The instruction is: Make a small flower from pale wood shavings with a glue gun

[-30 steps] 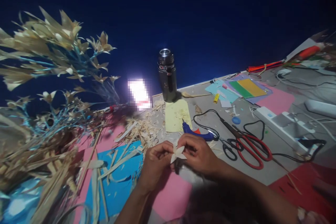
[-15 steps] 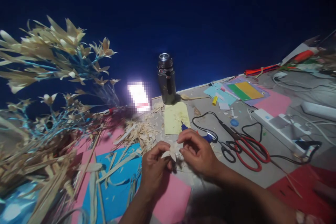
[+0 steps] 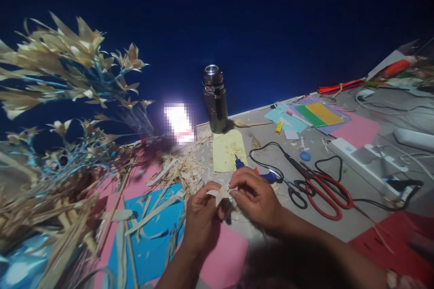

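Between my hands is a small pale flower with pointed petals, apparently of dried husk (image 3: 222,193). My left hand (image 3: 200,216) is closed, pinching the flower between thumb and fingers. From the other side, my right hand (image 3: 259,198) has its thumb and forefinger closed at the edge of a petal. Just beyond the right hand lies a blue glue gun (image 3: 268,176), partly hidden by that hand, with its nozzle over a yellow sheet (image 3: 226,146). Red-handled scissors (image 3: 325,196) and smaller black-handled scissors (image 3: 297,195) rest to the right.
Dried-husk flowers on blue stems (image 3: 81,52) rise at the left. Husk strips lie over blue paper (image 3: 142,253) and pink paper (image 3: 225,257). A dark flask (image 3: 217,104) stands at the back. A white power strip (image 3: 359,162) and cables occupy the right side.
The flower has turned slightly in my fingers, and my right fingertips have come up against its petal. The whole view has shifted a little.
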The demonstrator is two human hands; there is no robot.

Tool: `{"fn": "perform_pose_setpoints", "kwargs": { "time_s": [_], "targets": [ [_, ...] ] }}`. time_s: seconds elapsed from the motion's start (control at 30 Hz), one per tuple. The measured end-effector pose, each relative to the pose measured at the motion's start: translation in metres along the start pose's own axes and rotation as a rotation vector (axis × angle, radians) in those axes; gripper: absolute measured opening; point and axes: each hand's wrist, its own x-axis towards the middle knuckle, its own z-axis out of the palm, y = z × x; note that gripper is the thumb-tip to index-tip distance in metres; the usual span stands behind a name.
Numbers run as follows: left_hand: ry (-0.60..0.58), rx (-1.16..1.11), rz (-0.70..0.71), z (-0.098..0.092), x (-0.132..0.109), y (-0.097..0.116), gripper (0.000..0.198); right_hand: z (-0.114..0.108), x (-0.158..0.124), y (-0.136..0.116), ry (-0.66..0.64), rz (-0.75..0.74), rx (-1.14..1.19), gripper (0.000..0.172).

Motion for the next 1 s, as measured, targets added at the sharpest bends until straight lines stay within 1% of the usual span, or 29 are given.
{"fn": "perform_pose_setpoints", "kwargs": {
  "time_s": [0.1, 0.23, 0.37, 0.43, 0.5, 0.57, 0.67, 0.77, 0.83, 0.93, 1.0],
  "targets": [
    [-0.031, -0.051, -0.039, 0.002, 0.001, 0.004, 0.021, 0.0, 0.001, 0.0, -0.006, 0.014, -0.032, 0.011],
    [-0.039, -0.05, -0.006, 0.006, 0.002, 0.011, 0.027, -0.001, 0.0, -0.001, -0.055, -0.004, -0.054, 0.011],
    [0.024, -0.033, -0.004, 0.006, 0.002, 0.012, 0.023, 0.001, -0.001, 0.001, -0.084, -0.054, -0.143, 0.011],
    [0.066, 0.002, 0.028, 0.004, 0.002, 0.01, 0.019, 0.002, 0.0, 0.004, -0.1, -0.106, -0.209, 0.012],
    [0.067, 0.059, 0.068, 0.002, 0.002, 0.007, 0.014, 0.003, -0.001, 0.009, -0.113, -0.155, -0.295, 0.016],
    [0.059, 0.101, 0.093, 0.001, 0.002, 0.006, 0.012, 0.003, -0.002, 0.013, -0.132, -0.166, -0.39, 0.019],
    [0.084, 0.135, 0.098, 0.005, 0.0, 0.009, 0.016, 0.004, -0.004, 0.017, -0.166, -0.151, -0.485, 0.021],
    [0.121, 0.134, 0.093, 0.01, -0.003, 0.012, 0.023, 0.004, -0.006, 0.017, -0.195, -0.174, -0.52, 0.02],
    [0.106, 0.081, 0.055, 0.01, -0.003, 0.009, 0.026, 0.004, -0.006, 0.016, -0.199, -0.192, -0.543, 0.018],
    [0.041, -0.037, -0.033, 0.006, 0.0, 0.001, 0.029, 0.005, -0.007, 0.016, -0.182, -0.22, -0.592, 0.016],
    [-0.004, -0.089, -0.044, 0.003, 0.003, -0.005, 0.032, 0.005, -0.007, 0.017, -0.179, -0.24, -0.613, 0.016]
  ]
}}
